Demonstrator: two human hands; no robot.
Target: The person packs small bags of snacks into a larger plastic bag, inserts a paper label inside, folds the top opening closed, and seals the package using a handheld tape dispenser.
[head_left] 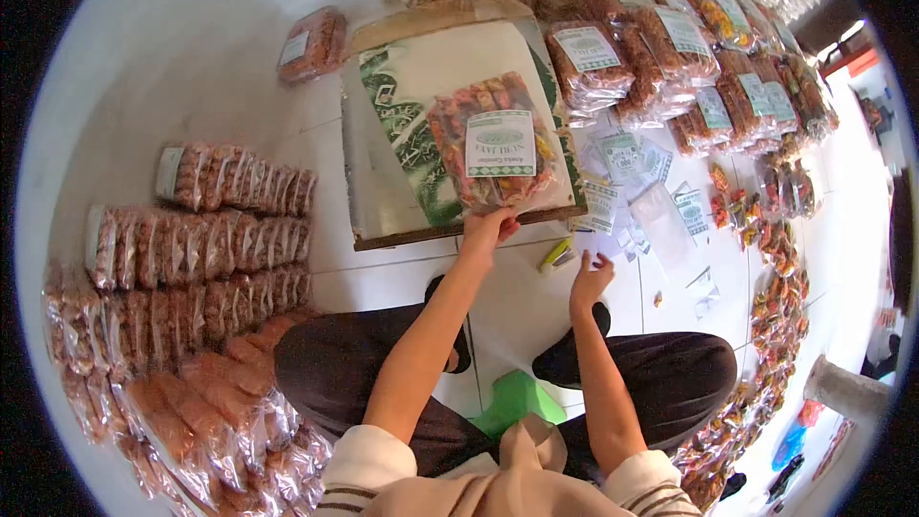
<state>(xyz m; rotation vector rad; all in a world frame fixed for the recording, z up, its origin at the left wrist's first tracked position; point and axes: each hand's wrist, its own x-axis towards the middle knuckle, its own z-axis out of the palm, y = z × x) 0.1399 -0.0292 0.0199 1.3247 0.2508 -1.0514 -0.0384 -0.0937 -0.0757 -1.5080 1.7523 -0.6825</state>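
Observation:
My left hand (491,230) is closed on the near edge of a clear plastic snack packet (455,148). Reddish and yellow small packs fill it, and a white-and-green label card (499,144) shows on top. Beneath the packet lies a low board or box (402,241) covered with white and green printed sheet. My right hand (592,282) hovers over the floor tiles with its fingers apart, and I see nothing held in it. Close to its left is a yellow-green stapler (556,255). Loose printed labels (601,203) are spread just beyond that hand.
Stacked brown snack packets (589,62) stand at the back right; a lone packet (312,46) lies back left. Rows of bagged snacks (201,249) line the left wall. Small colourful packs (780,311) heap along the right. A green stool (517,402) is between my legs.

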